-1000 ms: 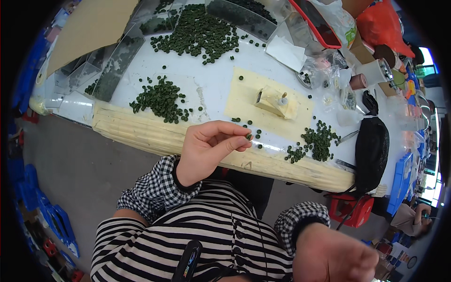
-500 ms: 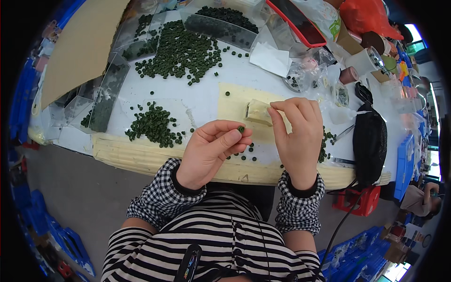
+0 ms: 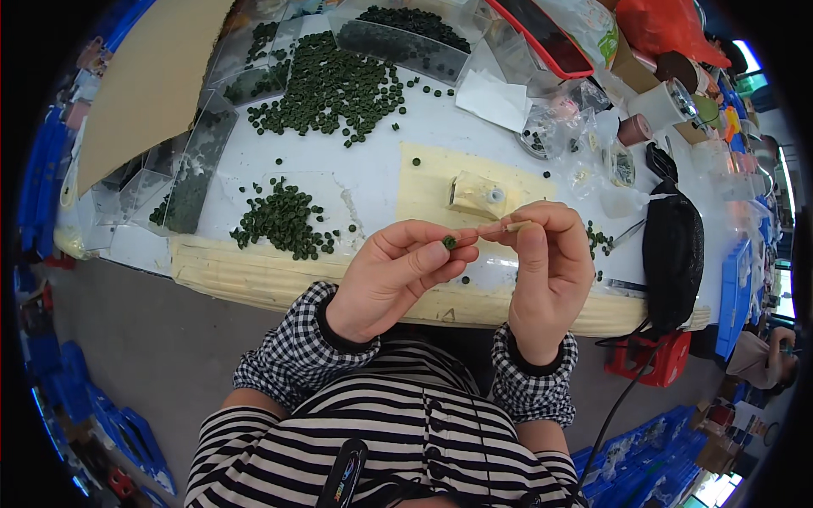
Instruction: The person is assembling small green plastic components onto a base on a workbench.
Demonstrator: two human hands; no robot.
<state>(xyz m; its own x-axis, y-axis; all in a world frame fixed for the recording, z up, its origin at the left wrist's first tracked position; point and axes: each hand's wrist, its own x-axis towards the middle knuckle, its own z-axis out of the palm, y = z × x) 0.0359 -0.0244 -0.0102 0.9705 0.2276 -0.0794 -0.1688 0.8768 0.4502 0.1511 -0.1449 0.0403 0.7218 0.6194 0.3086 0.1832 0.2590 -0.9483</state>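
My left hand (image 3: 388, 269) pinches a small dark green round piece (image 3: 449, 242) between thumb and fingertips, above the table's front edge. Close beside it, my right hand (image 3: 549, 275) is closed on a thin pale stick-like tool (image 3: 515, 227). The tool's tip points at the left fingertips; whether it touches the green piece I cannot tell. Just beyond the hands, a tape-wrapped block (image 3: 466, 193) with a whitish round opening rests on a yellow sheet (image 3: 417, 186). A pile of similar green pieces (image 3: 284, 222) lies left of my left hand.
A larger heap of green pieces (image 3: 326, 89) spreads at the back, beside clear trays (image 3: 402, 52). Cardboard (image 3: 140, 93) leans over the left side. At right are a black mesh pouch (image 3: 669, 254), tweezers (image 3: 628, 234), a red-edged phone (image 3: 546, 38) and plastic bags.
My right hand has come away from the taped block, toward me, bringing the thin tool to the left fingertips. The block's round opening is now uncovered. My left hand stays nearly in place.
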